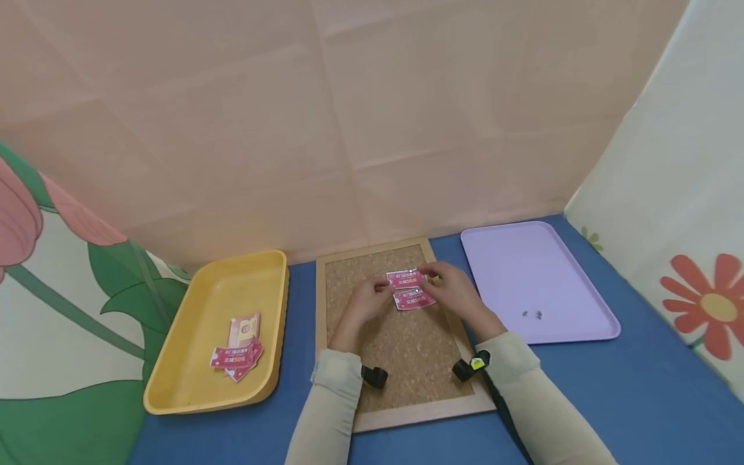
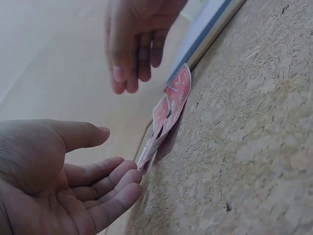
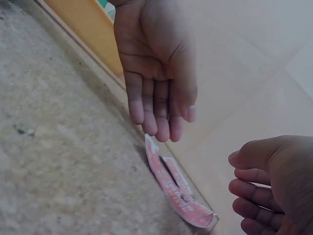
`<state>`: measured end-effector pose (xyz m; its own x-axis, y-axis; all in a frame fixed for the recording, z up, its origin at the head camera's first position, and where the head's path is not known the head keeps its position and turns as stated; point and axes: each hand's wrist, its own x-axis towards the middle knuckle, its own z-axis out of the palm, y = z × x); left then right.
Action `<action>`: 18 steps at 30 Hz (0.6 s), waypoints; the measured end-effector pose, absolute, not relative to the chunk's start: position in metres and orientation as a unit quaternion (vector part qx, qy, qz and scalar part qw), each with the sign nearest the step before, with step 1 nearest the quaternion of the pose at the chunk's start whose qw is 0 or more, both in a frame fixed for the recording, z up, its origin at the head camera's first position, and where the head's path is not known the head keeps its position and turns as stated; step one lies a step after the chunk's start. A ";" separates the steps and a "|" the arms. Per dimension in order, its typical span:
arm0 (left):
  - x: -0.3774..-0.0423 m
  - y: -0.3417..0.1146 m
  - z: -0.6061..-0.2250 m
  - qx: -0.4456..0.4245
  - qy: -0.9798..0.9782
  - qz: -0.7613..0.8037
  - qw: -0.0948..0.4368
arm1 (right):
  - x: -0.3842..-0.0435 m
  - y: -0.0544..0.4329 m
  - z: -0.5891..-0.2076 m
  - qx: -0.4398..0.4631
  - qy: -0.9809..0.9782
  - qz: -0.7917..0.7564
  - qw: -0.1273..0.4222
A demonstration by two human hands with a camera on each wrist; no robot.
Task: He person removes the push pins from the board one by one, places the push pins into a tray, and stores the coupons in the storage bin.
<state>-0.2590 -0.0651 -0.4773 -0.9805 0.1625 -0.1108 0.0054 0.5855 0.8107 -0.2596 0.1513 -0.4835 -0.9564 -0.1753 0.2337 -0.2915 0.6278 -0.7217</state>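
Note:
Two pink printed coupons lie one above the other on the framed corkboard [image 1: 407,361], the upper coupon [image 1: 404,279] and the lower coupon [image 1: 414,299]. In the right wrist view the coupon [image 3: 164,178] nearer that camera bows up from the cork at its ends. My left hand [image 1: 367,301] is at the coupons' left side, fingers loosely bent, fingertips right by the edge. My right hand [image 1: 452,289] hovers at their right side, thumb apart from the fingers. Nothing shows between the fingers of either hand in the wrist views.
Left of the board stands a yellow tray [image 1: 163,387] with several coupons [image 1: 238,355] in a loose pile. On the right, a lilac tray [image 1: 523,278] carries a few tiny dark pieces [image 1: 538,315]. A hanging cloth [image 1: 372,129] rises behind the blue table [image 1: 418,445].

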 end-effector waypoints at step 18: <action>-0.261 -0.064 -0.499 0.009 0.875 0.480 0.062 | -0.266 0.153 -0.504 0.125 -0.905 0.406 0.036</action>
